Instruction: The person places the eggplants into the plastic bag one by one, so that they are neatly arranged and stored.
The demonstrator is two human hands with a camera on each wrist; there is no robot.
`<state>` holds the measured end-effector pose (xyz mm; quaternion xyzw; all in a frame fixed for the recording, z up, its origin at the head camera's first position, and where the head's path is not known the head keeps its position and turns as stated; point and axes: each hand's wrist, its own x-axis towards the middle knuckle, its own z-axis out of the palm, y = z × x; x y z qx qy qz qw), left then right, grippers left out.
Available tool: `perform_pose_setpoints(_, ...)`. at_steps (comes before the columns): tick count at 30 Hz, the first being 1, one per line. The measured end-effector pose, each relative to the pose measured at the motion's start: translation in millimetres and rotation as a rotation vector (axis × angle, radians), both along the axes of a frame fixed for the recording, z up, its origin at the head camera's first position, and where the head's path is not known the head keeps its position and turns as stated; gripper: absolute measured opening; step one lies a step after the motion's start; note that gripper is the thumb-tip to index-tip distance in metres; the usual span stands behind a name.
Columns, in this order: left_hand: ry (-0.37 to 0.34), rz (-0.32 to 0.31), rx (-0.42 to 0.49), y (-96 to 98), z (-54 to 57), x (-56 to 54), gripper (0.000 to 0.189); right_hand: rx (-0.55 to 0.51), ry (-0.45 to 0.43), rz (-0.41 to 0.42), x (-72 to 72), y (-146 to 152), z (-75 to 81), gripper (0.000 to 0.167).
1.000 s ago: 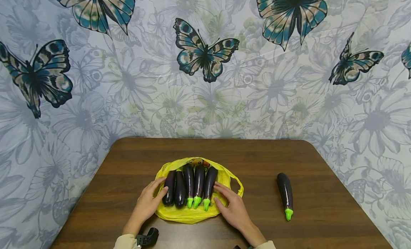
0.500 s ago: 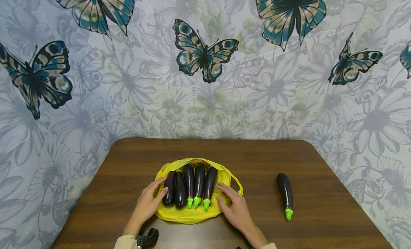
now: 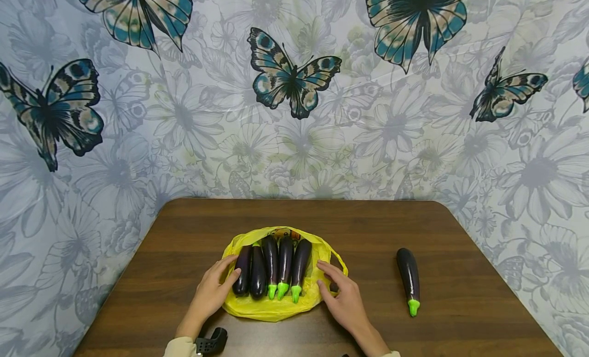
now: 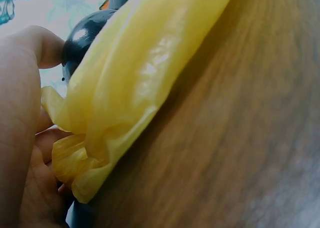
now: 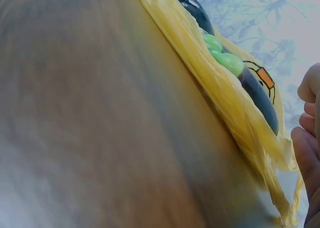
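Several dark purple eggplants (image 3: 272,262) lie side by side in the mouth of a yellow plastic bag (image 3: 276,312). Three of them point their green stem ends at the near side. My left hand (image 3: 211,285) rests at the bag's left edge, thumb and fingertips touching the leftmost eggplant (image 3: 243,270); in the left wrist view the bag's plastic (image 4: 125,73) partly covers its fingers. Over the bag's right side, by its handle loop, my right hand (image 3: 344,298) hovers with relaxed fingers, apart from the eggplants. Nothing shows in its grasp.
One more eggplant (image 3: 408,280) lies by itself on the brown wooden table (image 3: 193,219), right of the bag. Behind the table hangs a butterfly-and-flower patterned backdrop (image 3: 294,152). A black wrist device (image 3: 212,340) is strapped by the left sleeve.
My right hand has drawn away to the right from the rightmost bagged eggplant. The left hand, bag and eggplants have stayed in place.
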<state>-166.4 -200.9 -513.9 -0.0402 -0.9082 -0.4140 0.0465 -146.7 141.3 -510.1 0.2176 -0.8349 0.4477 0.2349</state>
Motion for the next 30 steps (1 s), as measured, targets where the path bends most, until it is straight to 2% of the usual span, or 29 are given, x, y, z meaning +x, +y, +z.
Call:
perform_pose_setpoints(6,0.010,-0.002,0.001,0.1,0.7,1.0,0.051,-0.008,0.017,-0.028,0.5,5,3.4,0.043)
perform_pose_setpoints(12,-0.006,-0.007,0.001,0.2,2.0,1.3,0.051,0.005,-0.004,-0.077,0.7,12,4.8,0.042)
perform_pose_setpoints(21,-0.020,-0.006,-0.010,0.0,4.2,1.9,0.052,0.016,0.018,-0.134,-1.8,22,7.2,0.042)
perform_pose_setpoints(30,-0.027,-0.004,-0.004,0.6,4.7,2.2,0.052,-0.005,0.091,-0.160,-5.2,33,10.2,0.044)
